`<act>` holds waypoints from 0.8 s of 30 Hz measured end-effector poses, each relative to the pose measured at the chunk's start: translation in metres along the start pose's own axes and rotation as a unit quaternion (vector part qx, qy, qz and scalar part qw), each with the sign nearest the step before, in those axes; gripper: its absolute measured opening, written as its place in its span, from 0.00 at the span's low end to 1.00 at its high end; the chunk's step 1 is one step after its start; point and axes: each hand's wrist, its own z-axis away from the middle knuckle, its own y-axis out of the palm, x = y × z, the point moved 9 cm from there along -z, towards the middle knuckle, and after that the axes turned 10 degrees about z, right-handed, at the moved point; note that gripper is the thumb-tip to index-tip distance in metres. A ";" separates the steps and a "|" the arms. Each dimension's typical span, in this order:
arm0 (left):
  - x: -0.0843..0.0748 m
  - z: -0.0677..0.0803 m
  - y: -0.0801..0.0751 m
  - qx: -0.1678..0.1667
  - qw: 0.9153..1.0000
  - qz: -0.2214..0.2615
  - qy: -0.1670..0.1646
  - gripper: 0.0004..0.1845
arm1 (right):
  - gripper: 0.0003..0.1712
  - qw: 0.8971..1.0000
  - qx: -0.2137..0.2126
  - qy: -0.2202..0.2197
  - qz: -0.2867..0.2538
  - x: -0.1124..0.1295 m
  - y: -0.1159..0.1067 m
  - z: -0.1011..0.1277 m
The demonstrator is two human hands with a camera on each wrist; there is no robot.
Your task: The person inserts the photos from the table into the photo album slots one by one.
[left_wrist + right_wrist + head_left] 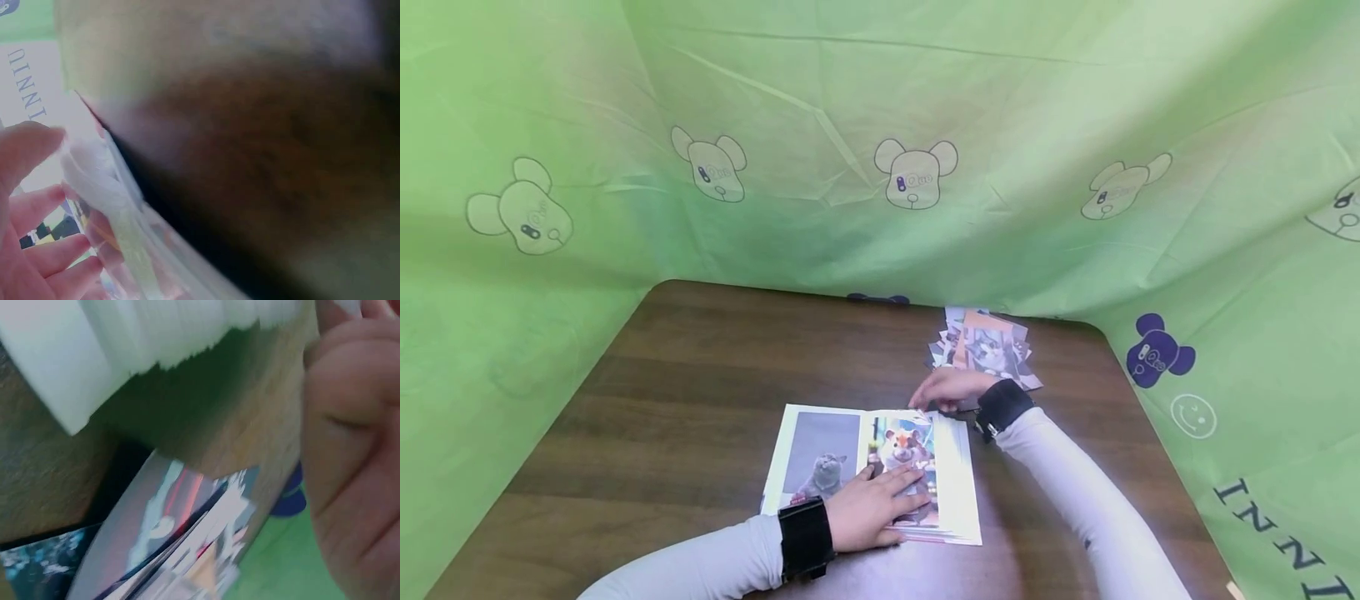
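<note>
A photo album [958, 492] lies spread on the wooden table. Its left page shows a grey cat picture [823, 450], its right page a photo of a hamster [904, 450]. My left hand [872, 508] rests on the lower part of the hamster photo, fingers spread and straight, covering some of both pages. In the left wrist view, clear plastic sleeves [131, 244] show beside the fingers. At the album's top edge my right hand [951, 387] pinches the upper edge of the hamster photo between thumb and fingers. The fingertips are mostly cut off in the right wrist view.
A fanned pile of loose animal photos [992, 354] lies at the back right of the table, just behind the right hand. Around the brown table [700, 375] hangs a green curtain [820, 100] with bear heads, close behind its far edge.
</note>
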 end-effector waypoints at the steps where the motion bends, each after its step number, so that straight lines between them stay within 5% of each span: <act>1: 0.000 0.000 -0.001 -0.006 1.000 0.000 0.000 0.32 | 0.17 0.999 -0.040 0.014 -0.009 -0.009 -0.012 0.003; 3: 0.000 -0.001 -0.004 -0.015 1.000 0.007 -0.004 0.32 | 0.18 0.984 -0.160 0.072 0.021 -0.033 -0.046 0.016; 5: -0.001 -0.002 -0.007 -0.020 1.000 0.013 -0.010 0.31 | 0.22 0.948 -0.270 0.156 0.064 -0.065 -0.077 0.036; 8: -0.002 -0.001 -0.012 -0.024 0.999 0.026 -0.021 0.31 | 0.31 0.892 -0.339 0.278 0.110 -0.108 -0.095 0.065; 9: -0.002 -0.001 -0.013 -0.027 0.999 0.027 -0.024 0.31 | 0.38 0.884 -0.340 0.300 0.115 -0.119 -0.095 0.069; 13: -0.001 0.005 -0.020 -0.054 0.998 0.023 -0.033 0.32 | 0.55 0.888 -0.317 0.324 0.077 -0.140 -0.090 0.071; 18: 0.004 0.016 -0.043 -0.118 0.989 0.041 -0.083 0.37 | 0.48 0.889 -0.321 0.317 0.080 -0.141 -0.099 0.074; 24: 0.020 0.052 -0.084 -0.256 0.947 0.068 -0.184 0.35 | 0.33 0.879 -0.340 0.331 0.053 -0.146 -0.102 0.088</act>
